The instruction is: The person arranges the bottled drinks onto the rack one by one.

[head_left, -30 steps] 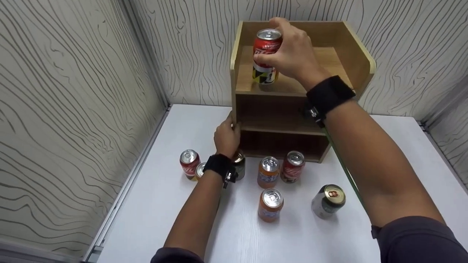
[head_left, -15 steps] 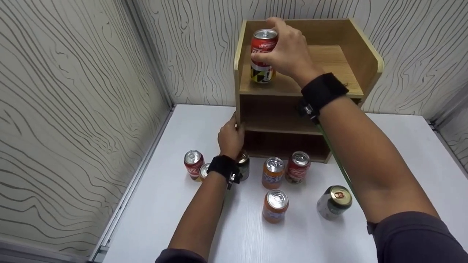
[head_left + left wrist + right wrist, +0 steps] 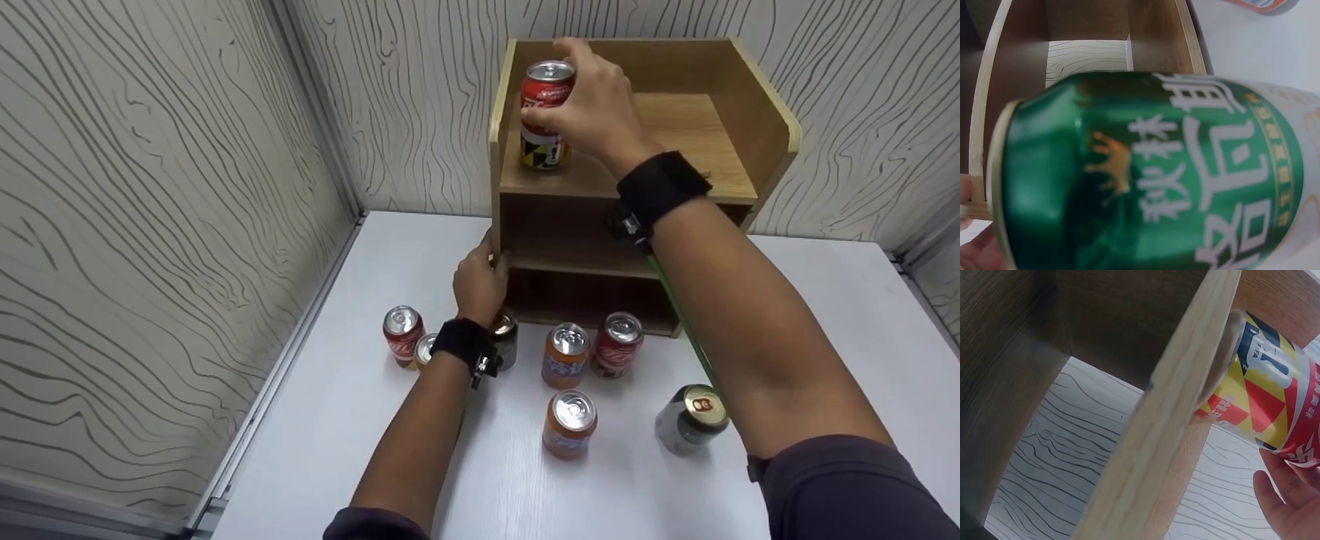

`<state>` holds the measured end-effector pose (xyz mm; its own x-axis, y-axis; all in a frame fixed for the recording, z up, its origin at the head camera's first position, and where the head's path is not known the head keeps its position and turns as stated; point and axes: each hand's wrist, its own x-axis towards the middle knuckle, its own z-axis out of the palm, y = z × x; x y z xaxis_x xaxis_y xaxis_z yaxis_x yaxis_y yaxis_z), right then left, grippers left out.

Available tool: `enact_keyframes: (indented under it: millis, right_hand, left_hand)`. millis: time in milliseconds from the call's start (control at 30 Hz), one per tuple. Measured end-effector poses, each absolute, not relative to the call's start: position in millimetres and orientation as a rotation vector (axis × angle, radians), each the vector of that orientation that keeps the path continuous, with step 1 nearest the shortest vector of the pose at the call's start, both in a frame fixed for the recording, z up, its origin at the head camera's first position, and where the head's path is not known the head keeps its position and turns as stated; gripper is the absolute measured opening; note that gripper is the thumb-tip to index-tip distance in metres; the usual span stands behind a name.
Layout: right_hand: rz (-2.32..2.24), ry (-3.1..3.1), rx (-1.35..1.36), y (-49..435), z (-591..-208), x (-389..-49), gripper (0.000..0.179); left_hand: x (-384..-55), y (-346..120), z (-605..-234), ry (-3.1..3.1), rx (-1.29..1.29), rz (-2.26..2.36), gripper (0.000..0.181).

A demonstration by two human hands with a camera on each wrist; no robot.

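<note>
Looking down, we see the white table (image 3: 300,442), and on it the wooden shelf (image 3: 570,184), whose left side the left hand (image 3: 480,283) grips. We see also the right hand (image 3: 602,112) curved around one red can (image 3: 541,142), holding it upright at the left of the top compartment (image 3: 675,124).

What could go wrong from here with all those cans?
The red can in the right hand is near the open front edge of the wooden shelf, so it might topple off if released badly.

The left hand grips the shelf's side close to a green can; pulling back could knock that over.
</note>
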<state>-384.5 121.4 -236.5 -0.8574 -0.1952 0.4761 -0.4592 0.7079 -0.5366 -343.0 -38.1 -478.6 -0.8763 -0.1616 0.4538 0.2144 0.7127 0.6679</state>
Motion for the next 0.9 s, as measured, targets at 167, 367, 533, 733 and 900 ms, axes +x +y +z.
enact_keyframes:
  millis: [167,367,533,733,900]
  right_hand:
    - [0.957,-2.535,0.491,119.6,-237.4,-384.2,0.090]
    - [0.907,-2.495,0.511,120.7,-239.2,-382.9,0.087]
    - [0.855,-2.479,0.521,120.8,-241.2,-382.5,0.084]
    - [0.791,-2.504,0.535,119.2,-245.2,-381.6,0.082]
    - [0.769,-2.540,0.573,120.8,-246.9,-381.6,0.087]
  left_hand:
    - [-342.3,-36.8,-479.9,-2.411,-0.046,-1.028,0.033]
    - [-341.4,-36.3,-478.7,-2.408,-0.055,-1.029,0.035]
    - [-340.9,-35.7,-479.5,-2.409,-0.060,-1.030,0.035]
    - [-340.9,-37.1,-480.1,-2.401,-0.056,-1.036,0.037]
    - [-341.8,-38.4,-479.4,-2.404,-0.061,-1.070,0.040]
